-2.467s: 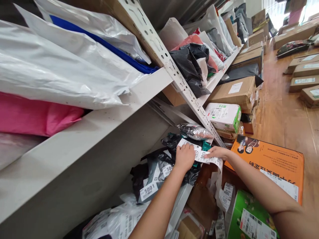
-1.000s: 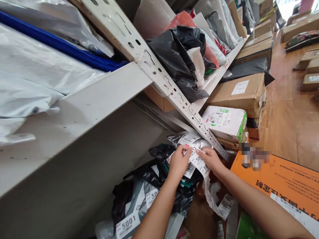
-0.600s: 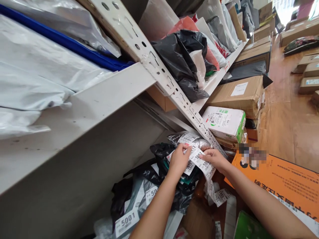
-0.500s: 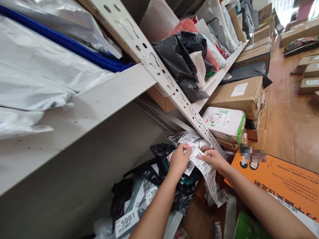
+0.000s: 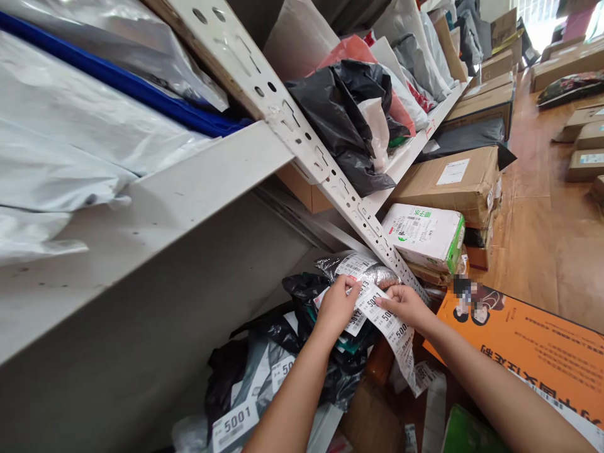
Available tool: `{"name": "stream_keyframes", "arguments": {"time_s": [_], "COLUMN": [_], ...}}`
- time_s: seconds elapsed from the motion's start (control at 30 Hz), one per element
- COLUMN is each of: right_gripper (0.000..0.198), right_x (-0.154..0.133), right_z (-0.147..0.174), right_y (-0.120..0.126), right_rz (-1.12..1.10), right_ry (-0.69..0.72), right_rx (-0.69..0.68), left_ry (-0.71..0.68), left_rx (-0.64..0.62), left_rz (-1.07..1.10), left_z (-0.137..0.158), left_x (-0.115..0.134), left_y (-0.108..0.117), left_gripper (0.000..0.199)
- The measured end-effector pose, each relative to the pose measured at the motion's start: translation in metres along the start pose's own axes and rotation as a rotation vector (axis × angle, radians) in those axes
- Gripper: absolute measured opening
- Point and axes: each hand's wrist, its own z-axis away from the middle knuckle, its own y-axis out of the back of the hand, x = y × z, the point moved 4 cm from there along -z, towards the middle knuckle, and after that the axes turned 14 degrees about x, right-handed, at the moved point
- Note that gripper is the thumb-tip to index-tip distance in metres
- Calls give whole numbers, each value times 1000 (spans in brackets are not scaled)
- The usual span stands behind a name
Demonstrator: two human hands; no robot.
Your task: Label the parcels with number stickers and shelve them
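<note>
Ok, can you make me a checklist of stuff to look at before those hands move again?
1. Left hand on the label strip, at its upper end: ok.
2. Right hand on the strip too, thumb on top: ok.
3. Silver packet with its printed label facing up: ok.
4. Loose end of the strip gathered up: not ok, it dangles below the right hand.
5. Number ending in 13 fully uncovered: not ok, fingers partly hide it.
6. That label stuck to the packet: cannot tell.

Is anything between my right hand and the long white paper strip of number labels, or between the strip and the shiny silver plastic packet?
Nothing visible blocks either. Your right hand holds the strip; its upper end overlaps the packet in view, with your left hand at that end.
</note>
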Motion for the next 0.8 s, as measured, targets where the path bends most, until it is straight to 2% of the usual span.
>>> {"name": "stream_keyframes", "arguments": {"time_s": [0.57, 0.67, 0.8], "right_gripper": [61, 58, 61], "right_x": [-6, -10, -12], "right_z": [4, 6, 10], "right_y": [6, 9, 11], "right_rz": [125, 142, 31], "right_ry": [92, 104, 13], "right_rx": [44, -24, -221], "left_ry": [21, 22, 14], "left_rx": [-20, -30, -32], "left_rz": [0, -23, -29], "left_z": [1, 0, 0], "left_x": [3, 2, 1], "left_y": [1, 1, 1], "left_gripper": [16, 15, 18]}}
